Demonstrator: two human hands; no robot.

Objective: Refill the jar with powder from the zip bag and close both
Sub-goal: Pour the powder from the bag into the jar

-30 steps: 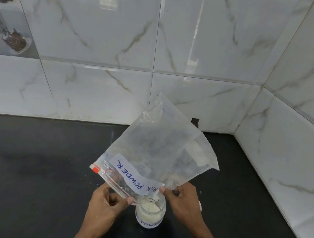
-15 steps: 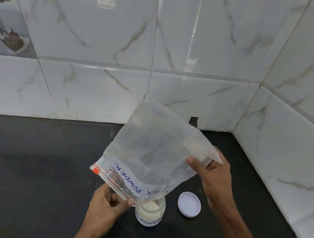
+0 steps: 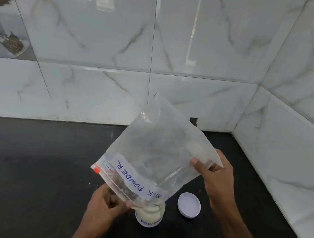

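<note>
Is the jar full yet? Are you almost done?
Done: the lid is off, lying beside the jar. In hand: the left hand and right hand tip the zip bag mouth-down over the jar, which looks nearly full of powder. Left: zip the bag shut, put the lid on.

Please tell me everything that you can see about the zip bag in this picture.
The zip bag is clear, thin plastic, dusted white inside. A white label reads MILK POWDER in blue handwriting, upside down, and a red mark sits at one end of the zip strip. The bag is held tilted, mouth down over the open jar. The left hand pinches the mouth edge; the right hand grips the raised bottom corner, where some powder remains.
</note>
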